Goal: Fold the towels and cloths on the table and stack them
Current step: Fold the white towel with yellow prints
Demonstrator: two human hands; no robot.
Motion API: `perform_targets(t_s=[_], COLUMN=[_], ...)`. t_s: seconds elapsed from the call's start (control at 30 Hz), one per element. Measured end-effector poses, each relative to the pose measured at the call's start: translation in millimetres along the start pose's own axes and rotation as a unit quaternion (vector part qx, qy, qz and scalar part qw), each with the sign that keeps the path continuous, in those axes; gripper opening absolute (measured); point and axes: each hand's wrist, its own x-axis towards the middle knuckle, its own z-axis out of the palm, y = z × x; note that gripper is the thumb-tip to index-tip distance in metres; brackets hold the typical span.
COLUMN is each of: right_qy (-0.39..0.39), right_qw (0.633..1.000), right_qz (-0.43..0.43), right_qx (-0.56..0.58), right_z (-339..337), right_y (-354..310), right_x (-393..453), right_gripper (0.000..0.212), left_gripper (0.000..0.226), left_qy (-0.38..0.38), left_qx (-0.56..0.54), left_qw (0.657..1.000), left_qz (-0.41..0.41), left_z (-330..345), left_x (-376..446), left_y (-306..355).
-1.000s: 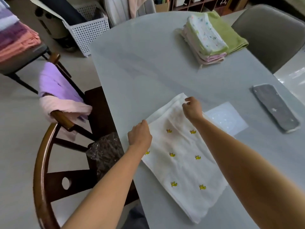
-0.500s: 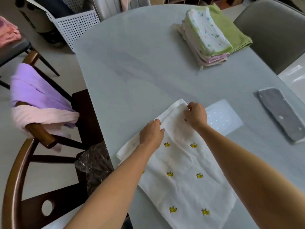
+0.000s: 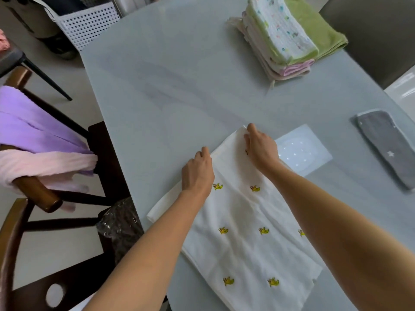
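**Spotter:** Head view puts the white cloth with yellow prints [image 3: 244,232] flat on the near part of the table [image 3: 179,90], its far edge under both your hands. It looks thin, soft and light, so I'd expect it to drape and wrinkle rather than hold a crease by itself.

**Operator:** What are my hands doing on it?

**Spotter:** Your left hand [image 3: 197,173] sits at the far-left edge with fingers curled down onto the cloth. Your right hand [image 3: 261,149] is at the far corner, fingertips bent onto the doubled edge. Whether either one truly pinches fabric or only presses it, I cannot tell from here.

**Operator:** Where should you have me take hold?

**Spotter:** At the corners and along that layered far edge, I'd judge; grab the middle and it will likely bunch. On the smooth tabletop it may slide, so keep one hand pinning.

**Operator:** And around it?

**Spotter:** Just right of your right hand lies a pale translucent mat [image 3: 303,151]. Further right is a grey folded cloth [image 3: 386,147]. At the far right sits the stack of folded towels [image 3: 280,39], partly over a green towel [image 3: 314,25]. Off the table, far left, a white perforated basket [image 3: 87,23] holds something dark I cannot identify, and purple and pink cloths [image 3: 38,142] hang over a chair
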Motion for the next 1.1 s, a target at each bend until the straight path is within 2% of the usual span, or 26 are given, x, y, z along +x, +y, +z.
perform_targets(t_s=[0.23, 0.33, 0.43, 0.5, 0.57, 0.63, 0.73, 0.83, 0.97, 1.1], right_qy=[0.01, -0.005, -0.008, 0.044, 0.067, 0.012, -0.077, -0.135, -0.169, -0.181], right_qw=[0.999, 0.998, 0.995, 0.997, 0.997, 0.991, 0.978, 0.975, 0.975, 0.974], right_qz=[0.013, 0.06, 0.096, 0.056, -0.029, -0.115, -0.184, -0.175, -0.142, -0.123], right_qx=[-0.031, 0.0, -0.013, -0.037, 0.017, 0.062, 0.056, 0.023, -0.028, -0.051], right_z=[7, 9, 1, -3, -2, 7, 21, 28, 34, 40], right_y=[-3, -3, -8, -15, -28, -42, -61, -76, -90, -97], right_x=[6, 6, 4, -10, -36, -67, -99, -110, -117, -121], right_gripper=[0.011, 0.009, 0.028, 0.036, 0.031, 0.024, 0.029, 0.041, 0.053, 0.059], left_gripper=[0.016, 0.019, 0.029, 0.031, 0.031, 0.031, 0.031, 0.03, 0.028, 0.031], left_qy=[-0.034, -0.03, -0.021, -0.018, -0.019, -0.026, -0.03, -0.042, -0.038, -0.027], left_qx=[0.049, 0.056, 0.024, 0.01, 0.001, -0.011, -0.011, -0.007, -0.04, -0.122], left_qw=[0.998, 0.998, 0.999, 0.999, 0.999, 0.999, 0.998, 0.996, 0.996, 0.978], left_qz=[-0.028, -0.026, -0.037, -0.038, -0.038, -0.047, -0.062, -0.076, -0.072, -0.164], left_z=[3, 6, 0, -5, -10, -12, -14, -15, -21, -26], left_x=[12, 6, -4, -14, -31, -49, -80, -103, -115, -105], left_y=[1, -1, -7, -15, -28, -45, -69, -79, -85, -101])
